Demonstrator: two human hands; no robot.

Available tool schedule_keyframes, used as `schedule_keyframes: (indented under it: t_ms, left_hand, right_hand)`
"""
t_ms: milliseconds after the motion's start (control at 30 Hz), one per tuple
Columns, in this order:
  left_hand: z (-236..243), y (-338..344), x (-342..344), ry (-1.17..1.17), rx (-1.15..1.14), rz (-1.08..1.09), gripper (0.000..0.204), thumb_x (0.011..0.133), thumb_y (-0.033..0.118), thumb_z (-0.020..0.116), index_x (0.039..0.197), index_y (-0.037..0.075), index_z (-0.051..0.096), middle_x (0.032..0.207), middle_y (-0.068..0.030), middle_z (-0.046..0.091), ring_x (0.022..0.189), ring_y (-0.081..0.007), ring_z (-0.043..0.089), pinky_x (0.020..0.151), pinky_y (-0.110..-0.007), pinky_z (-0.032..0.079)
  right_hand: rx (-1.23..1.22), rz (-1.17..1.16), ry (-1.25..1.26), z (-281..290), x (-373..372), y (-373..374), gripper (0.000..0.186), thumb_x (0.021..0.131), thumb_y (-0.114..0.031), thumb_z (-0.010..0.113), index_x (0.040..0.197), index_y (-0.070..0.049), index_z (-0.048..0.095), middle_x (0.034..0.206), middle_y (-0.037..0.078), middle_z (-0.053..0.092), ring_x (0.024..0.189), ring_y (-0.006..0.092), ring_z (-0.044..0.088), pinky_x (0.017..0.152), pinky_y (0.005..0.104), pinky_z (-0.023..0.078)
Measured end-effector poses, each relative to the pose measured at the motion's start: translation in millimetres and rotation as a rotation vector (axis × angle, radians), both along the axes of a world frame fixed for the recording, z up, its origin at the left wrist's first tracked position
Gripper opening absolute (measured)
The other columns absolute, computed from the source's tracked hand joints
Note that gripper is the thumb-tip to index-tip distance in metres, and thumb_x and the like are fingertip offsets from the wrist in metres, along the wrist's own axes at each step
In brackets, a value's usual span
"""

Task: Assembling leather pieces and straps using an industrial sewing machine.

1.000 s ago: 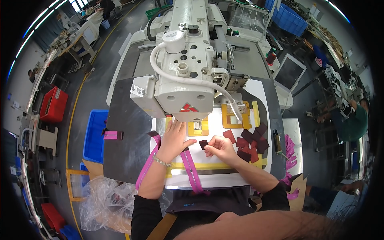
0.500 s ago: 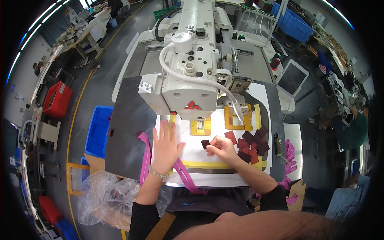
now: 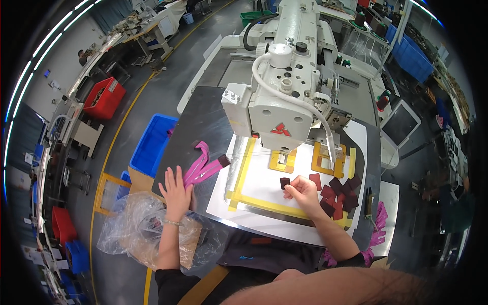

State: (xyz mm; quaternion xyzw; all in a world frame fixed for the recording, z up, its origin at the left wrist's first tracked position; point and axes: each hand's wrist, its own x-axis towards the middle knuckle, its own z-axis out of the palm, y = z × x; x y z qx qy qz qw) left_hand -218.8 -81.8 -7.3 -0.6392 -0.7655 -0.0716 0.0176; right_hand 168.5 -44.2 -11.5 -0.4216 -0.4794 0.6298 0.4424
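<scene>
On the front of the sewing machine (image 3: 264, 116), a red three-part emblem (image 3: 280, 130) is centred low on the off-white casing; a silver label (image 3: 231, 96) on the side housing carries dark marks too small to read. A small blue mark (image 3: 246, 257) on the person's dark clothing is likewise illegible.

The right hand (image 3: 302, 192) pinches a dark maroon square patch (image 3: 285, 183) between its fingers, above a white sheet (image 3: 219, 195) edged with yellow tape (image 3: 272, 202). Red and maroon patches (image 3: 335, 197) lie overlapping to the right. The left hand (image 3: 176, 199) is open, fingers spread, at the lower end of a folded magenta zipper strip (image 3: 206, 173); whether it grips the strip cannot be told.

The desk (image 3: 198, 122) is dark, smooth and slightly reflective. Left of it, a blue bin (image 3: 153, 142) and a crumpled clear plastic bag (image 3: 129, 223) are positioned near its edge. A yellow line (image 3: 133, 108) crosses the grey floor (image 3: 152, 99); a red bin (image 3: 104, 97) is located beyond it.
</scene>
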Motion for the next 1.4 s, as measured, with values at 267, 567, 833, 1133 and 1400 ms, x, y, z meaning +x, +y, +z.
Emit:
schedule_keyframes:
  t_ms: [267,567,833,1133,1400]
  left_hand:
    - [3,73,-103,0.102,0.158,0.301,0.073,0.081,0.012,0.059,0.146,0.009,0.026,0.149,-0.0220,0.023,0.137,-0.0370,0.024,0.107,-0.060,0.018]
    - [52,78,127,-0.637,0.176,-0.692,0.011,0.084,0.011,0.060,0.087,0.001,0.065,0.080,-0.0117,0.063,0.073,-0.0284,0.061,0.065,-0.036,0.046]
    - [20,98,201,-1.124,-0.389,-0.802,0.024,0.090,0.018,0.059,0.076,0.000,0.061,0.063,-0.0052,0.058,0.055,-0.0119,0.048,0.053,-0.029,0.038]
    - [11,107,196,-1.091,-0.377,-0.864,0.024,0.089,0.017,0.060,0.073,-0.001,0.058,0.056,-0.0044,0.051,0.051,-0.0096,0.042,0.048,-0.028,0.034]
    - [14,115,181,-0.775,0.061,-0.784,0.013,0.082,0.013,0.069,0.078,0.001,0.065,0.068,-0.0080,0.062,0.053,-0.0176,0.056,0.052,-0.029,0.044]
  right_hand:
    - [0.014,0.006,-0.014,4,-4,0,0.011,0.088,-0.004,0.063,0.083,0.000,0.054,0.075,0.010,0.065,0.066,0.0142,0.066,0.058,0.0237,0.054]
    - [-0.032,-0.029,0.043,1,-1,3,0.011,0.088,-0.006,0.063,0.085,0.000,0.055,0.076,0.010,0.066,0.067,0.0141,0.067,0.057,0.0228,0.052]
    - [-0.027,-0.083,0.096,0,1,3,0.011,0.089,-0.007,0.063,0.085,-0.001,0.055,0.079,0.009,0.066,0.069,0.0140,0.067,0.059,0.0229,0.053]
    - [-0.156,0.085,-0.013,12,9,19,0.017,0.089,-0.016,0.064,0.082,-0.002,0.057,0.072,0.008,0.065,0.062,0.0122,0.065,0.050,0.0216,0.048]
    - [-0.154,0.096,-0.111,12,8,76,0.021,0.084,-0.016,0.066,0.069,-0.004,0.059,0.061,0.004,0.061,0.049,0.0088,0.056,0.043,0.0217,0.043]
